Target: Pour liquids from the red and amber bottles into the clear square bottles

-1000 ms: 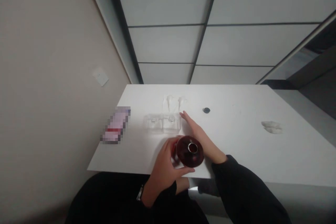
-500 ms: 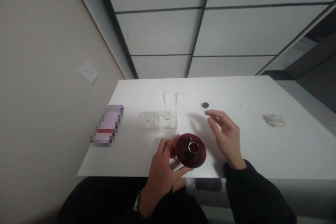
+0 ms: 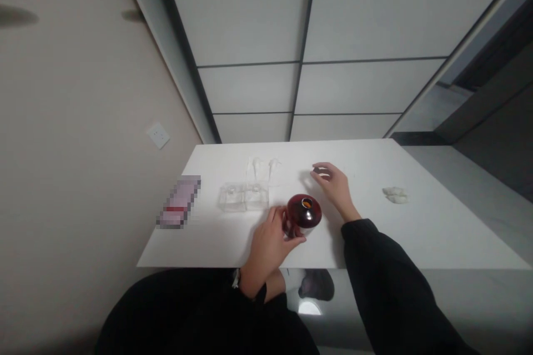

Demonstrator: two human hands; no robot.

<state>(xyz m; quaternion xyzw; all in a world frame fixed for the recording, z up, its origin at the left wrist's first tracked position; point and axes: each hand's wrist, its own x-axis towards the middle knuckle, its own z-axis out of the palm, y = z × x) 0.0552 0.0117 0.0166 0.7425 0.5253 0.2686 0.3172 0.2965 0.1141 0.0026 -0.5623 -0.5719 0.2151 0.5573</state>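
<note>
I look down over a white counter (image 3: 416, 233) set against a beige wall. My left hand (image 3: 270, 241) is curled around the side of a dark red glass bottle (image 3: 303, 215), which stands upright near the front edge of the counter with its mouth open and uncapped. The fingers wrap the left side and the thumb presses the front, so the hold is firm but covers only 1 side.

My right hand (image 3: 335, 188) reaches further back on the counter, fingers bent and closing over a small dark cap (image 3: 320, 170). The cap is mostly hidden beneath the fingertips, so I cannot tell whether it is actually pinched or only touched.

Just left of the bottle sit 2 clear square containers (image 3: 244, 198), touching each other, with 2 white pump tops (image 3: 264, 165) lying just behind them. A blurred-out rectangular pack (image 3: 179, 209) lies further left, and a crumpled white tissue (image 3: 395, 194) lies well apart to the right.

I judge the main risk to be a spill: the bottle is open, close to the counter's front edge and gripped from 1 side only, so a nudge from either sleeve could tip it. The small cap could also slip from the fingertips and roll away.
</note>
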